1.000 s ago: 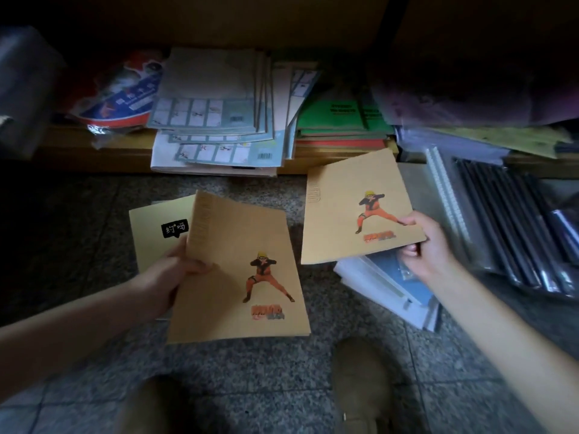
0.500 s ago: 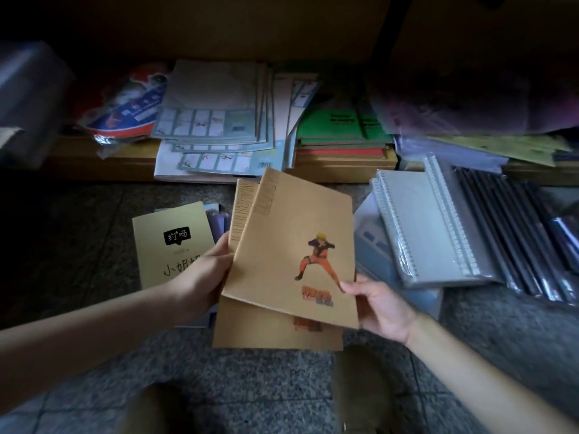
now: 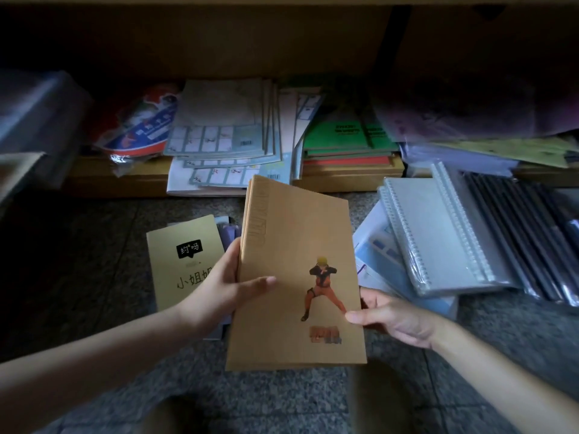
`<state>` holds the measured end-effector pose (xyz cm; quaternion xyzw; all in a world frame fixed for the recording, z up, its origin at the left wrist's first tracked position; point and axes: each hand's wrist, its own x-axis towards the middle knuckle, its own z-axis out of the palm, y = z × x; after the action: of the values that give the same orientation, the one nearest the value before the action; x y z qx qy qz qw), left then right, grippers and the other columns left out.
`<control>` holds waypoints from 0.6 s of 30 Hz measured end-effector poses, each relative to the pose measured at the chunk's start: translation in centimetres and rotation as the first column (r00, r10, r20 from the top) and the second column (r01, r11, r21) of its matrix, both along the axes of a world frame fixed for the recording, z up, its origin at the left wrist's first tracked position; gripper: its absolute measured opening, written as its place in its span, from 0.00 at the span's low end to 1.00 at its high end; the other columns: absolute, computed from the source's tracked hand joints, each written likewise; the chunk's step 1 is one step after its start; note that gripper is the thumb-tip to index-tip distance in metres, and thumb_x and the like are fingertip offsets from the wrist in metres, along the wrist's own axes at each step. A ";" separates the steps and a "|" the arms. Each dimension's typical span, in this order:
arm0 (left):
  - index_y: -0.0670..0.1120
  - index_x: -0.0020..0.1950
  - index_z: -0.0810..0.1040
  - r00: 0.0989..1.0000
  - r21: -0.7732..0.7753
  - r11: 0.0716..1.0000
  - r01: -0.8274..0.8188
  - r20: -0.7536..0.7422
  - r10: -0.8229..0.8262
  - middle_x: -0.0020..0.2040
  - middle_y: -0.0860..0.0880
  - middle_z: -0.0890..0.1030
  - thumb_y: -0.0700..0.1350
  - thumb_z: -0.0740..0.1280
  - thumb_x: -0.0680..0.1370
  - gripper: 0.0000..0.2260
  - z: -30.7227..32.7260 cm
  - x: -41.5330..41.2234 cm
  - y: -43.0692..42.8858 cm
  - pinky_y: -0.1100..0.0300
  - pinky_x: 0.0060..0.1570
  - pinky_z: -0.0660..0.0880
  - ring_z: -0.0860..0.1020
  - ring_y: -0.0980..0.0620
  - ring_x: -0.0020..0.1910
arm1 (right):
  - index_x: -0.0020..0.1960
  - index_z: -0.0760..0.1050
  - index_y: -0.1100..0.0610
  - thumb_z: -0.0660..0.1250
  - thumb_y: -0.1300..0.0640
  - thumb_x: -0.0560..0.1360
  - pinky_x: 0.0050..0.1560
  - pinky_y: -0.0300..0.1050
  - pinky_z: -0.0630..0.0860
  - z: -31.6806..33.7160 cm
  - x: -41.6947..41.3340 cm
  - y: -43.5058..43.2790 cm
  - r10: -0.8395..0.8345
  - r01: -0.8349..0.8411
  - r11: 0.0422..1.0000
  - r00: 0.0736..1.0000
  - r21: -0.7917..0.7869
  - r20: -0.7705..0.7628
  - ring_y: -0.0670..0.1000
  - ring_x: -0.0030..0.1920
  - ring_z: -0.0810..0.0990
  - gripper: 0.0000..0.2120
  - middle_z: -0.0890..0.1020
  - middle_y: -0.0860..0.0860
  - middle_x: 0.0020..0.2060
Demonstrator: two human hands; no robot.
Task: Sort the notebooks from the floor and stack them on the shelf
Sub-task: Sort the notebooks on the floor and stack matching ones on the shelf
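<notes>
Head view: left hand [image 3: 225, 292] is gripping the spine side of the brown notebooks [image 3: 297, 239], thumb lying flat across the cover, fingers curling behind. Right hand [image 3: 391, 317] is pinching the lower right edge, thumb on top, fingers underneath. The notebooks are being held tilted above the floor [image 3: 94, 277]; it looks like more than one, edges nearly flush. A yellow notebook [image 3: 185, 245] is lying on the floor just beside the left hand, and spiral notebooks [image 3: 438, 236] are lying off to the right. The shelf [image 3: 125, 178] beyond is carrying a fanned-out grey-blue stack [image 3: 219, 120] and a green stack [image 3: 341, 136]. Likely step: squaring matching notebooks before shelving. Doing it well means holding opposite edges, tapping the edges flush, then laying the set flat on a level spot rather than on the fanned stack.
</notes>
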<state>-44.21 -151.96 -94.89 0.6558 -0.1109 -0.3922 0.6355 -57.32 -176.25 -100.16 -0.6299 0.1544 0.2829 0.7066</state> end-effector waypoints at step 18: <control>0.60 0.60 0.72 0.889 -0.206 0.967 -0.151 0.400 0.224 0.52 0.54 0.82 0.39 0.67 0.73 0.20 10.1 4.7 -0.5 0.55 0.41 0.81 0.82 0.50 0.50 | 0.67 0.66 0.46 0.67 0.51 0.69 0.44 0.46 0.77 8.0 7.5 3.0 -0.237 0.219 0.970 0.952 0.109 0.194 0.53 0.55 0.81 0.27 0.81 0.50 0.57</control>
<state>-39.52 -152.47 -84.81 0.6760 -0.2138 -0.1678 0.6849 -49.77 -173.27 -92.12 -0.6025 0.1399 0.1392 0.7733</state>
